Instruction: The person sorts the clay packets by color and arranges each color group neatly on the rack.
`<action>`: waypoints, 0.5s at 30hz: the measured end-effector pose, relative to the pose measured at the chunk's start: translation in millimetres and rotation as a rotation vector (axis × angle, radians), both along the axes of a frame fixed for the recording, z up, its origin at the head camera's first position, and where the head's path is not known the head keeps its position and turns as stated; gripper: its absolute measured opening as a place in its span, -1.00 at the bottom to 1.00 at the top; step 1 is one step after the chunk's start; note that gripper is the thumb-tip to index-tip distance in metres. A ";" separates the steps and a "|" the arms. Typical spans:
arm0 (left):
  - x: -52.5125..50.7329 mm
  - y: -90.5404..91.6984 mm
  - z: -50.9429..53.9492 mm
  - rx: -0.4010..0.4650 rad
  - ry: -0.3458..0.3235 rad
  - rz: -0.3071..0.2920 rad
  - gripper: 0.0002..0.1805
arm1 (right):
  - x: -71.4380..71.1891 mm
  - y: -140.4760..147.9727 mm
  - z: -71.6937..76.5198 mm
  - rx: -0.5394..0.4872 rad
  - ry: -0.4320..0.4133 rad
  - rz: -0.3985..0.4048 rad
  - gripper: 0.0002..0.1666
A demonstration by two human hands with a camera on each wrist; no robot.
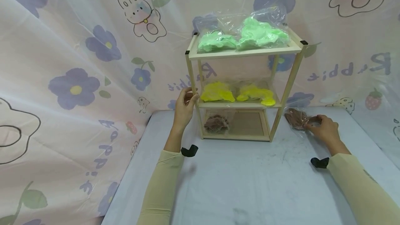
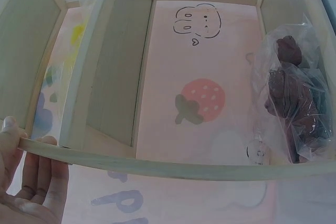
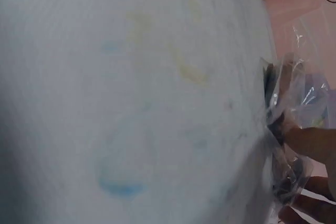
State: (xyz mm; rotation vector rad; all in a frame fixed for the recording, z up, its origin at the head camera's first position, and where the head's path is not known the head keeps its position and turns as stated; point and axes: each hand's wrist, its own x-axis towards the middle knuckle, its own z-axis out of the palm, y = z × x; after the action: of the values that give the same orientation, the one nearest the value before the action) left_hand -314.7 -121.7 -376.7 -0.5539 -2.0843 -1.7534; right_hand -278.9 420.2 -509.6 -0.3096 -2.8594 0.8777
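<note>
A small three-tier wooden rack stands on the table. My left hand grips its left front post, thumb on one side and fingers on the other, near the middle shelf. On the table to the rack's right, my right hand pinches a clear plastic bag of brown clay-like stuff; the right wrist view catches this bag only at its edge. Another brown bag lies at the left of the bottom shelf, also visible in the left wrist view.
Light green bagged lumps sit on the top shelf, bright yellow ones on the middle shelf. A white cloth covers the table. Behind and to the left hangs a printed curtain with rabbits and flowers.
</note>
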 end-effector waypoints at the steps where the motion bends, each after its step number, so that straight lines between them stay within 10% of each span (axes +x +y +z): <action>1: -0.3 0.1 0.3 -0.003 0.002 0.000 -0.64 | 0.3 0.2 0.2 0.003 -0.002 -0.001 -0.10; 15: -0.1 1.2 0.8 0.012 -0.015 0.005 -0.66 | -3.3 1.8 -6.9 0.016 -0.047 -0.055 -0.18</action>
State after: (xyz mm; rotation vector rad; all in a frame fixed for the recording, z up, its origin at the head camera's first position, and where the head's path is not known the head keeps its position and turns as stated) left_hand -314.7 -120.4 -375.9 -0.5333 -2.0820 -1.7714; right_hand -282.1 422.0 -516.6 -0.4107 -2.8843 0.8485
